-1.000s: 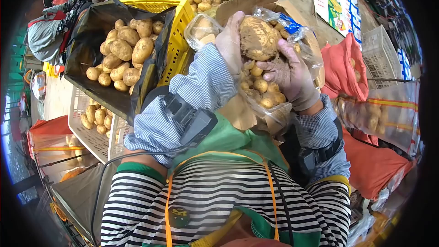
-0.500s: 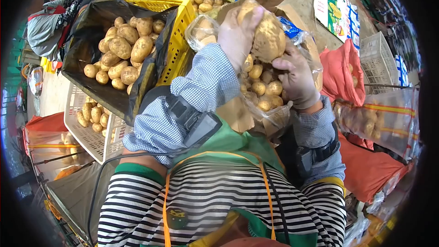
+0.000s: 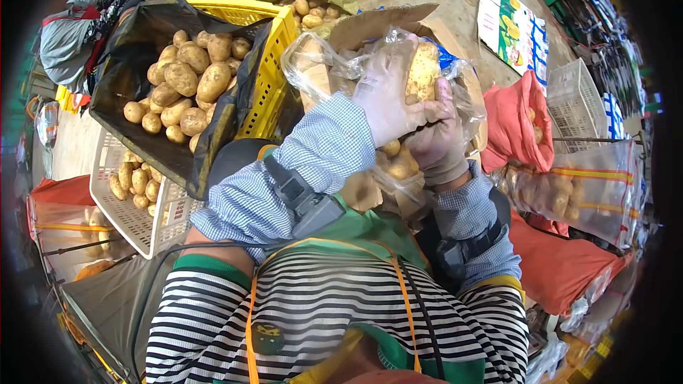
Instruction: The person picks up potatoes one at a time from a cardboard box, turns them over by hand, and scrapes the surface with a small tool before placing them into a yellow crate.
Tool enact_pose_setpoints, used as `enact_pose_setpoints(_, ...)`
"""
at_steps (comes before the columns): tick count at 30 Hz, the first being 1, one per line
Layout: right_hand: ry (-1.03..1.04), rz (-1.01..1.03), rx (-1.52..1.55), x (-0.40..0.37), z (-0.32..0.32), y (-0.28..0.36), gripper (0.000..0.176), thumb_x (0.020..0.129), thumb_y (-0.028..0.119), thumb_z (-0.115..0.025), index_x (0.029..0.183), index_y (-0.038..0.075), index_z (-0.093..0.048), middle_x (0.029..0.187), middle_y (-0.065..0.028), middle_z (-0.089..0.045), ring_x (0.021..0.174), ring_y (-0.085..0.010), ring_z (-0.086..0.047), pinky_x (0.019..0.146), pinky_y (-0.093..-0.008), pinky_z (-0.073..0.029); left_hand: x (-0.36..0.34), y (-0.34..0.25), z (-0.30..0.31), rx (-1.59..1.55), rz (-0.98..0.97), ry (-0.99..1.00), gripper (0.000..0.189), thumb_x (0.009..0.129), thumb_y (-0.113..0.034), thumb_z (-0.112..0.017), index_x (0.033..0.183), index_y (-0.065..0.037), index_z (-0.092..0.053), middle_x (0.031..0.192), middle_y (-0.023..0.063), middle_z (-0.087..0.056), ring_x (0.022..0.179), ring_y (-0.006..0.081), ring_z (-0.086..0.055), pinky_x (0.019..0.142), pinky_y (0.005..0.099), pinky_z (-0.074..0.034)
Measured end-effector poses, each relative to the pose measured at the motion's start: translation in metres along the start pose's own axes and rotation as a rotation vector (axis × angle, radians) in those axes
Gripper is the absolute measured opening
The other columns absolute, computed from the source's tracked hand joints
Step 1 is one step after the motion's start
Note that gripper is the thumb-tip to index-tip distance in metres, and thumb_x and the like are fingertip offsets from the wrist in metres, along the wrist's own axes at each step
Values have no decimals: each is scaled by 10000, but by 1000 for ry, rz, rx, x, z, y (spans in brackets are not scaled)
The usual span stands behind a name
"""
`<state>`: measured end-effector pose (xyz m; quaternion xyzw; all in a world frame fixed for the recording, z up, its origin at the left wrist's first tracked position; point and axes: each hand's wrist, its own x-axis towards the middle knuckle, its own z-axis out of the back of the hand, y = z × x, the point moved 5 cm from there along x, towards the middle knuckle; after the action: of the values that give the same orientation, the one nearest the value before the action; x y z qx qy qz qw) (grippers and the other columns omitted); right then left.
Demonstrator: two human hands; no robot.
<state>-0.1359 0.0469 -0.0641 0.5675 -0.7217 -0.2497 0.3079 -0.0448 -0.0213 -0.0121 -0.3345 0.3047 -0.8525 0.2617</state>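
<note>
A large potato (image 3: 423, 75) is held over an open cardboard box (image 3: 388, 18) lined with clear plastic. Wrapped along the potato's left side, my left hand (image 3: 386, 91) wears a thin pale glove, and its far fingers are partly hidden. My right hand (image 3: 435, 141), gloved too, is closed at the potato's lower right with the thumb against it. Under my hands, smaller potatoes (image 3: 402, 165) lie in the plastic bag (image 3: 313, 75), whose loose edge spreads out to the left.
On the left, a yellow crate (image 3: 284, 28) with a dark liner holds several potatoes (image 3: 181, 78). Below it stands a white crate (image 3: 153, 231) of potatoes. Red sacks (image 3: 523, 124) and a clear zip bag (image 3: 569, 185) stand on the right. Printed cardboard (image 3: 509, 21) lies on the floor.
The large potato has come down from above the box and been turned. My left hand has lowered with it, and my right hand has moved left to meet it.
</note>
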Motion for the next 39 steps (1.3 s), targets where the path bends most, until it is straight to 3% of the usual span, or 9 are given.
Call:
enact_pose_setpoints(1,171,-113,418,-2,8,-16,416,1043,304,-403,1307,-11,-471,1115,-98,-616,964,-186,-623,877,-361,-509,0,2,-1,-15,38,39,947,806,-581,-654,1440,29,-303,1370,308,-396,1281,458,-394,1076,488,-348)
enact_pose_setpoints(3,-25,116,-271,-12,35,-18,480,996,305,-507,1296,-65,-453,1136,-147,-612,1039,-260,-615,907,-384,-493,0,-1,2,-28,15,-4,756,863,-422,-631,1404,35,-367,1357,282,-437,1271,414,-434,1065,450,-369)
enact_pose_setpoints(5,-120,697,-1716,-20,-11,15,657,879,315,-670,1322,-97,-416,1181,-220,-583,1133,-364,-565,976,-419,-447,1,-4,4,-41,-11,-47,569,920,-264,-607,1367,40,-431,1343,257,-478,1262,370,-473,1053,413,-391)
enact_pose_setpoints(11,-94,577,-1495,-20,-19,8,883,723,299,-809,1378,-93,-365,1257,-289,-518,1166,-455,-517,1053,-477,-375,1,8,1,-245,195,-89,342,1019,-209,-436,1293,-31,-538,1066,191,-646,972,291,-649,874,366,-508)
enact_pose_setpoints(16,-187,361,-1036,-21,-13,-5,799,791,249,-759,1393,-64,-336,1268,-237,-526,1141,-372,-548,1036,-450,-405,8,48,6,-924,625,-368,331,1042,-284,-403,1092,-18,-594,846,119,-645,713,191,-613,711,308,-513)
enact_pose_setpoints(22,-408,-65,-128,-1,-38,17,665,815,200,-758,1336,-13,-405,1271,-164,-523,1145,-262,-550,1010,-385,-449,15,53,2,-836,644,-257,408,1046,-360,-397,1010,-15,-611,887,90,-651,651,125,-586,638,276,-517)
enact_pose_setpoints(26,-326,398,-999,1,-30,34,659,716,181,-823,1262,13,-495,1262,-170,-512,1190,-299,-503,1013,-420,-425,17,57,-2,-952,608,-134,584,1050,-454,-249,1095,-18,-635,1007,126,-675,943,203,-639,880,310,-511)
enact_pose_setpoints(28,-313,441,-1099,-1,-33,37,666,699,187,-834,1255,14,-510,1257,-167,-517,1190,-314,-500,1015,-425,-417,18,49,-1,-805,440,43,765,1023,-546,-76,1164,-35,-626,1088,129,-668,1041,213,-627,978,310,-469)
enact_pose_setpoints(39,-136,586,-1303,2,-39,48,578,754,196,-779,1274,45,-579,1280,-154,-563,1210,-332,-500,1032,-428,-402,6,9,15,-1011,363,124,624,1048,-463,-115,1271,-34,-510,1196,142,-612,1137,240,-580,1049,326,-410)
